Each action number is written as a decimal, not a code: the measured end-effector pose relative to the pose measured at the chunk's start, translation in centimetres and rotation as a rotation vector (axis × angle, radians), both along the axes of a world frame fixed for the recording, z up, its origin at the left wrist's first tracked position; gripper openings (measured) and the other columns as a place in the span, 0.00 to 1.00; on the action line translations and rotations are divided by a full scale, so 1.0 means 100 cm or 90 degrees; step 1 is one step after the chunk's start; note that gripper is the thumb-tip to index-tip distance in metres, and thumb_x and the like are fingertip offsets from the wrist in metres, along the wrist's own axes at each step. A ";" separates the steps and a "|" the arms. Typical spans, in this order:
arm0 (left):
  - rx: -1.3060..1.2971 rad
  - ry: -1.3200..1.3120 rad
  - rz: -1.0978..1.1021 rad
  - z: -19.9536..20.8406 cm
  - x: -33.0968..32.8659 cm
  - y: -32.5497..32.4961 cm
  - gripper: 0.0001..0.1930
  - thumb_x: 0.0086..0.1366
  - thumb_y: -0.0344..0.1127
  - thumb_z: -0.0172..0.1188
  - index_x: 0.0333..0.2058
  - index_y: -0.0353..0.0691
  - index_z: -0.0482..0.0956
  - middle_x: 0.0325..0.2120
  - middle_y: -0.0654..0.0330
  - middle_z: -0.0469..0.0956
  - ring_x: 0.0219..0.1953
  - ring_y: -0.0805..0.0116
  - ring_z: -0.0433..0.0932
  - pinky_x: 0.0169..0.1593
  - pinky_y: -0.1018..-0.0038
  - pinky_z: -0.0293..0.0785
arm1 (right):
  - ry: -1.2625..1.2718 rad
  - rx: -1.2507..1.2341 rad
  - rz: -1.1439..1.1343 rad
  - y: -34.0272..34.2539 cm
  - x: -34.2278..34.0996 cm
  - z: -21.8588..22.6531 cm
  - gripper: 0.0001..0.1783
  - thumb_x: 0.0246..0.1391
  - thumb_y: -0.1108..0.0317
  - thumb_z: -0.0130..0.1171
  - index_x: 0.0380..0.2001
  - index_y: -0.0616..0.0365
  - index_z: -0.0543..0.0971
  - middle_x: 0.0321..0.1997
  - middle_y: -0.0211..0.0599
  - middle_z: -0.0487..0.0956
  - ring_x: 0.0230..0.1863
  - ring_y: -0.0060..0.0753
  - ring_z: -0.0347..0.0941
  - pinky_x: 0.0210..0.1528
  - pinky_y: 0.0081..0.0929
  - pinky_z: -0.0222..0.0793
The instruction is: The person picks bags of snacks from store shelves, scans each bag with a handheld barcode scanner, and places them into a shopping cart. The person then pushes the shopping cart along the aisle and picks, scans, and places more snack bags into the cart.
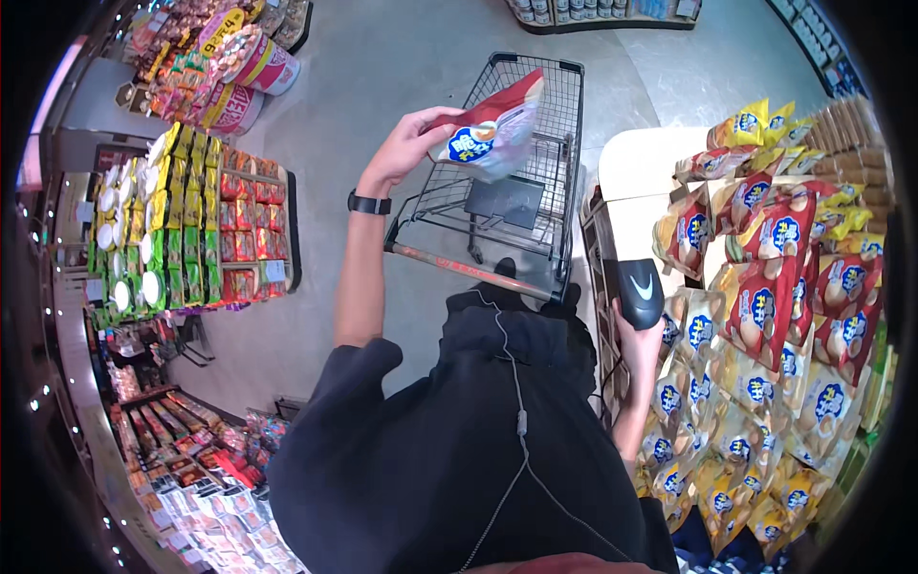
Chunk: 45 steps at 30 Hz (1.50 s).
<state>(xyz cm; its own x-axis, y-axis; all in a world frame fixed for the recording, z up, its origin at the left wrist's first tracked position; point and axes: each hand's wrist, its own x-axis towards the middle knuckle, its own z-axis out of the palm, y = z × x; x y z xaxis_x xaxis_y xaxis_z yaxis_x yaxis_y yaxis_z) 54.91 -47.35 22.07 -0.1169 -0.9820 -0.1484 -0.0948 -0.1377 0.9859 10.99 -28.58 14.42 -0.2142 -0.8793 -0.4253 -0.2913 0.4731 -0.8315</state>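
My left hand [411, 143] is raised over the shopping cart, its fingers closed on the edge of a red and clear snack bag [502, 129] with a blue label. The bag hangs tilted above the wire basket and does not touch it. Low at the right, beside the snack display, my right hand [639, 330] is wrapped round a black handheld barcode scanner [639, 287] with a pale curved mark. The scanner's handle is mostly hidden by the hand. The black wire shopping cart [535, 72] stands in front of me, its handlebar [469, 268] close to my waist.
Red, yellow and clear snack bags [755, 306] crowd the display at my right, with a bare white top [645, 158] at its far end. Left stands a shelf of yellow, green and red packets [182, 220]. Grey floor [373, 57] runs between them; a white cord [516, 383] hangs over my shirt.
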 end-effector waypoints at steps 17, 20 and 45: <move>-0.208 -0.238 -0.100 -0.210 0.110 -0.040 0.06 0.60 0.16 0.63 0.29 0.33 0.78 0.31 0.59 0.84 0.40 0.64 0.84 0.49 0.68 0.80 | -0.017 -0.002 -0.099 0.021 0.155 -0.031 0.11 0.61 0.66 0.73 0.30 0.61 0.82 0.19 0.25 0.77 0.17 0.18 0.71 0.21 0.23 0.64; -0.212 -0.156 0.016 -0.237 0.108 -0.048 0.06 0.58 0.18 0.61 0.28 0.35 0.82 0.30 0.58 0.85 0.38 0.62 0.84 0.45 0.68 0.79 | -0.019 0.039 -0.118 0.028 0.180 -0.032 0.13 0.61 0.65 0.73 0.28 0.61 0.82 0.18 0.25 0.76 0.16 0.17 0.70 0.20 0.23 0.63; -0.313 -0.730 -0.178 -0.238 0.119 0.088 0.30 0.59 0.32 0.67 0.63 0.47 0.79 0.63 0.45 0.75 0.68 0.42 0.72 0.66 0.40 0.65 | 0.046 0.048 -0.085 0.037 0.199 -0.047 0.15 0.59 0.60 0.72 0.29 0.62 0.82 0.19 0.28 0.78 0.18 0.20 0.73 0.23 0.25 0.68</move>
<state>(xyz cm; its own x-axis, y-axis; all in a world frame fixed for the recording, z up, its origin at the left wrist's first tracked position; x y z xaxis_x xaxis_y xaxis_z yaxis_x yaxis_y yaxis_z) 66.81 -38.58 -1.76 -0.3740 -0.9249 0.0693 -0.8877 0.3786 0.2621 30.92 -24.87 9.71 -0.3600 -0.8069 -0.4684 -0.2790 0.5722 -0.7712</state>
